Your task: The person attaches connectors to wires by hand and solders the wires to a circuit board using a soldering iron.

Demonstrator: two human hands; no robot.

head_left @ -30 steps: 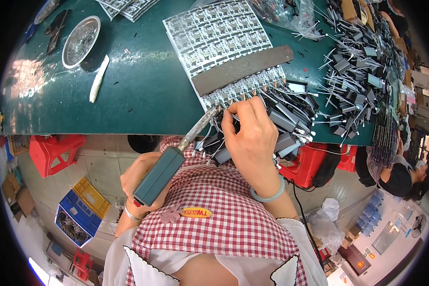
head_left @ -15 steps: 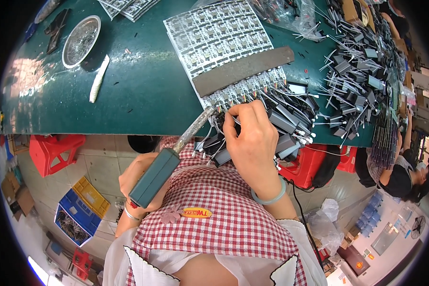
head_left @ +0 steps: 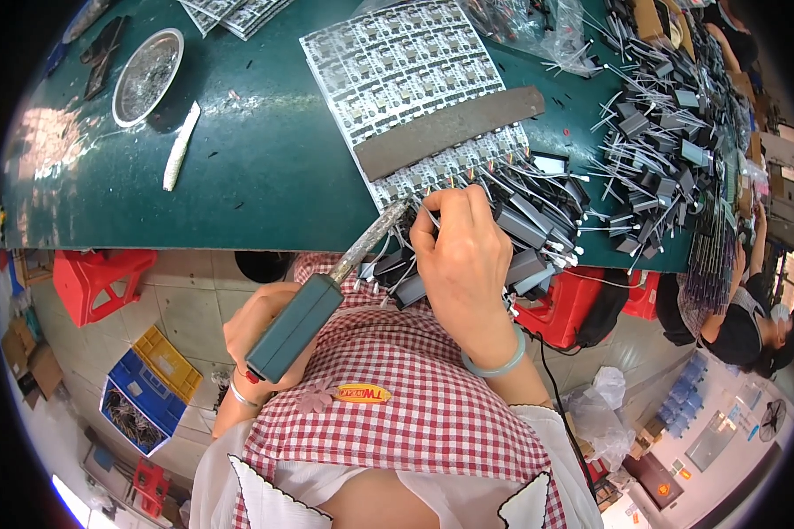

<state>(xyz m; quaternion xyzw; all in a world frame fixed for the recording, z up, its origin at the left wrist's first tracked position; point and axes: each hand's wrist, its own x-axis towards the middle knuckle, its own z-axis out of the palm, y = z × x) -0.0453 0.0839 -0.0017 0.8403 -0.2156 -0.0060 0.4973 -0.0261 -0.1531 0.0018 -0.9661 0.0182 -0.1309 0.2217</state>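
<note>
My left hand (head_left: 252,324) is closed round the dark green handle of a soldering iron (head_left: 295,328). The iron's metal shaft slants up to the near edge of a circuit board sheet (head_left: 401,66), its tip close beside my right fingertips. My right hand (head_left: 466,269) is pinched at that edge, among thin wires; it seems to hold a wire, whose end my fingers hide. Coloured wires run along the board's near row. A grey-brown bar (head_left: 450,132) lies across the sheet. Dark rectangular parts with white cables (head_left: 522,227) bunch beside and beneath my right hand.
A large pile of dark parts with white leads (head_left: 653,159) covers the table's right side. To the left are a metal bowl (head_left: 175,66) and a white stick (head_left: 182,145). More board sheets (head_left: 238,13) lie behind. Red stools (head_left: 97,282) stand below the table edge.
The soldering iron and my left hand have shifted slightly right, bringing the tip nearer my right fingertips. My right hand has barely moved and stays pinched.
</note>
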